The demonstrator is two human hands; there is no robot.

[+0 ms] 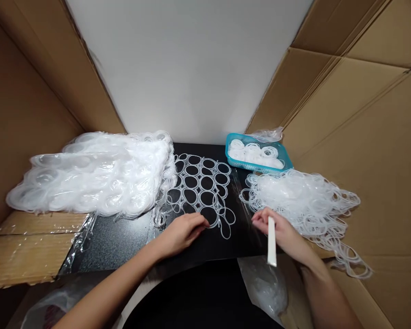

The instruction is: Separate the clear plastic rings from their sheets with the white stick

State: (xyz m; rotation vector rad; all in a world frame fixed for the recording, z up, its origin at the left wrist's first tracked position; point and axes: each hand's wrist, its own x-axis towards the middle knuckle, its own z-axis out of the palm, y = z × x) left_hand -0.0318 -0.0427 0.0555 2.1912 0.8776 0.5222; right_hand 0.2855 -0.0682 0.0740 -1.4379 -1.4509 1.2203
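A flat sheet of joined white plastic rings (pixel 200 188) lies on the black tabletop in front of me. My left hand (pixel 184 233) is at its near edge, fingers closed around the rim of a bottom ring. Some rings at the sheet's near right corner hang loose and twisted. My right hand (pixel 281 229) is closed on a flat white stick (pixel 271 244), whose squared end points down toward me. The stick's other end is hidden by the fingers. This hand hovers just in front of a loose heap of trimmed-off white plastic webbing (pixel 297 194).
At the left is a thick stack of ring sheets (pixel 99 176), partly under clear film. A blue plastic tray (pixel 256 167) with bundled white rings stands at the back right. Cardboard walls (pixel 373 137) rise on both sides, and a clear bag (pixel 267 285) hangs below the table edge.
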